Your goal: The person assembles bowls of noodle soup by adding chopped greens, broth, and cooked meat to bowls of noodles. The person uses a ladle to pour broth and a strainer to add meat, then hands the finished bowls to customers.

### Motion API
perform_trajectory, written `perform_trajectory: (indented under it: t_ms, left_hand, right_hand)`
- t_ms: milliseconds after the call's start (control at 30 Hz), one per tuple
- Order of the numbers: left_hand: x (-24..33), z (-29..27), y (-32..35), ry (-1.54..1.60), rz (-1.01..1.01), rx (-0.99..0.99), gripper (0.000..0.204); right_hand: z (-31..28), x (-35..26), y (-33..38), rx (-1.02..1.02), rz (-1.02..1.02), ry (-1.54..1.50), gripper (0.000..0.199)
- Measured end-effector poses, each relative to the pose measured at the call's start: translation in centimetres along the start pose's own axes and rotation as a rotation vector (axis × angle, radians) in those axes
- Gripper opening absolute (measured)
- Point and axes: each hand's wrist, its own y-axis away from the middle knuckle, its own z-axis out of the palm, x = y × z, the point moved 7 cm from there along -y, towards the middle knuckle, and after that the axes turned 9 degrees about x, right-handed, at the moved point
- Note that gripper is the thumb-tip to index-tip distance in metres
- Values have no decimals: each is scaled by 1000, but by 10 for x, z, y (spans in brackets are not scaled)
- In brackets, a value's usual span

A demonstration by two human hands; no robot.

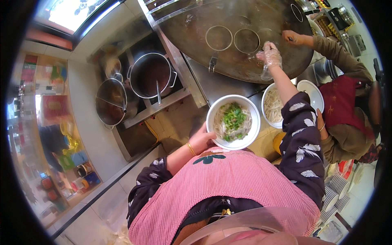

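My left hand (200, 139) grips the rim and side of a white bowl (256, 130), held slightly tilted in front of my apron. In the bowl lie pale noodles (220, 127) topped with chopped green herbs (233, 117). Over the near edge of a large round cooking vat (277, 67) is my right hand (270, 55), in a clear plastic glove. Its fingers look drawn together; what they hold, if anything, I cannot make out. Beside it, round strainer rims (246, 41) sit in the dark, steaming liquid.
A co-worker stands at the right, one hand (292, 37) over the vat, the other by a white bowl (310, 97). Another noodle bowl (272, 107) lies beneath my right arm. Two pots stand left, one with a ladle (158, 94). Stacked bowls (338, 185) fill the lower right.
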Motion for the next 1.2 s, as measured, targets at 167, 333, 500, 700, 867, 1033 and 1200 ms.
perform_trajectory:
  t_ms: [167, 333, 500, 700, 867, 1033, 1200]
  left_hand:
    - [69, 5, 15, 208, 207, -118, 77]
    - [137, 37, 1, 149, 376, -203, 75]
    - [181, 76, -9, 138, 447, -95, 48]
    - [197, 101, -3, 124, 472, -124, 39]
    - [190, 108, -1, 161, 390, -179, 37]
    - [191, 113, 3, 165, 416, -189, 36]
    - [195, 109, 9, 158, 443, -165, 38]
  right_hand:
    - [-46, -57, 56, -8, -116, -90, 40]
    - [-88, -128, 135, -46, -410, -117, 27]
    - [-115, -158, 209, 23, -693, -246, 18]
    - [-121, -166, 268, 80, -1099, -170, 12]
    - [-117, -161, 282, 152, -1149, -22, 8]
    - [-116, -164, 281, 139, -1158, -24, 8]
    - [-121, -164, 295, 114, -1015, -283, 10]
